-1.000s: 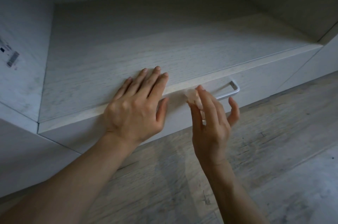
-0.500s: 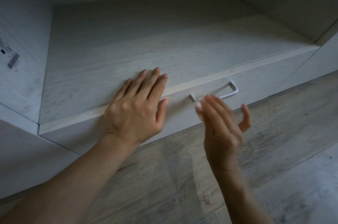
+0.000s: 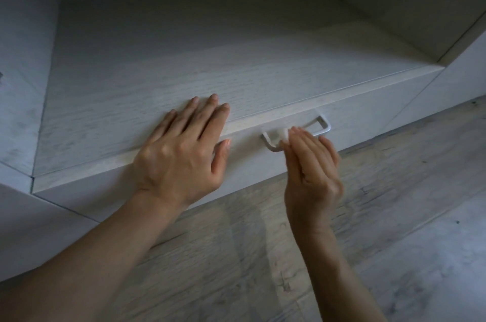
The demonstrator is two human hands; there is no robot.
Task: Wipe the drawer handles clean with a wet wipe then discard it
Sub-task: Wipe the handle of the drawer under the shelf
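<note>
Two hands at the drawer front

Both hands are working at a pale wood-grain cabinet. The left hand (image 3: 181,156) is lying flat, fingers spread, on the shelf top (image 3: 163,71) at its front edge, thumb hanging over the drawer front (image 3: 368,106). The right hand (image 3: 311,166) is pressing a small white wet wipe (image 3: 282,133) between its straightened fingertips and thumb against the metal drawer handle (image 3: 322,125), near the handle's left end. The handle's right end is showing bare beyond the fingers. A grey plank floor (image 3: 394,216) is lying below the drawer.
</note>
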